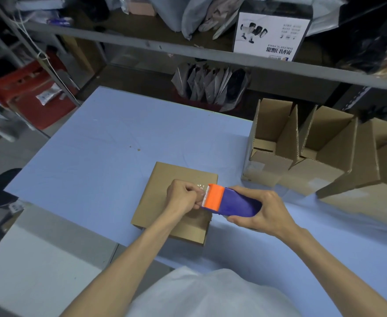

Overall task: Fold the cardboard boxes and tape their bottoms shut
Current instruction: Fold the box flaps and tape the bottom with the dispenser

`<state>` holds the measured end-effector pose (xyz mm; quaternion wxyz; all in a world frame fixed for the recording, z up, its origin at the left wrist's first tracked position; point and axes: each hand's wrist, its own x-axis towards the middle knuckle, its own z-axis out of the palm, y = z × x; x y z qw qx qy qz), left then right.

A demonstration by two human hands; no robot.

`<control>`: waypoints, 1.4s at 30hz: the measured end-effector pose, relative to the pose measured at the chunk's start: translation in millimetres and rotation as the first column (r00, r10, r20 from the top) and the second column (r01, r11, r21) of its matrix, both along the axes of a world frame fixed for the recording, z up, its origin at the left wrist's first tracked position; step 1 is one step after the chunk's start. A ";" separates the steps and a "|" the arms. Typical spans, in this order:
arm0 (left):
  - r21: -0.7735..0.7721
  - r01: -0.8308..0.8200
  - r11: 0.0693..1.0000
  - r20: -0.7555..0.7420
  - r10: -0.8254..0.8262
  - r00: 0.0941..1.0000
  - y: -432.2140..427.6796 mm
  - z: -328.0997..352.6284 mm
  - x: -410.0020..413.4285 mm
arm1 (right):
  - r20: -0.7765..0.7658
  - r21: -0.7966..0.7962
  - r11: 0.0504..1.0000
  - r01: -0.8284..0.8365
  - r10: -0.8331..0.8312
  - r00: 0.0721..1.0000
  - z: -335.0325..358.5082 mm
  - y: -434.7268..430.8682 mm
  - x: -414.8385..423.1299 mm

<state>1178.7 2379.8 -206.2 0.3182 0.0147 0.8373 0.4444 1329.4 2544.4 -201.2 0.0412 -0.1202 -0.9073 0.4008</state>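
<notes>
Brown cardboard box (163,179) lies flaps-down on the near middle of the pale blue table (96,156), its flat bottom facing up. Above it the left hand (183,195) pinches the end of the clear tape (200,187) at the toothed orange edge of a purple tape dispenser (230,201), which the right hand (264,211) grips around its body. To the right stand several open-topped boxes (272,143), packed close together. Behind the table a grey metal shelf (188,53) carries a white printed carton (272,30) and bags; grey packets (210,88) stand below it. A red crate (28,97) and a black stool (0,188) sit at left.
</notes>
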 end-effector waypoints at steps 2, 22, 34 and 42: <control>-0.018 -0.006 1.000 -0.007 0.006 1.000 -4.0 -1.8 0.6 | 0.014 0.029 1.000 0.001 -0.001 1.000 0.0 0.4 6.5; -0.054 0.090 0.995 -0.169 -0.098 0.981 -25.0 -4.2 10.1 | 0.255 0.194 0.981 -0.013 -0.037 0.966 -4.2 26.0 29.7; -0.151 0.174 0.973 -0.262 -0.209 0.942 -23.1 -8.5 14.1 | 0.271 0.218 0.975 -0.038 -0.024 0.962 -7.5 24.1 28.5; -0.384 0.294 0.875 -0.327 -0.427 0.843 -18.1 -10.5 19.0 | 0.310 0.226 0.973 -0.051 -0.022 0.951 -9.6 22.5 26.0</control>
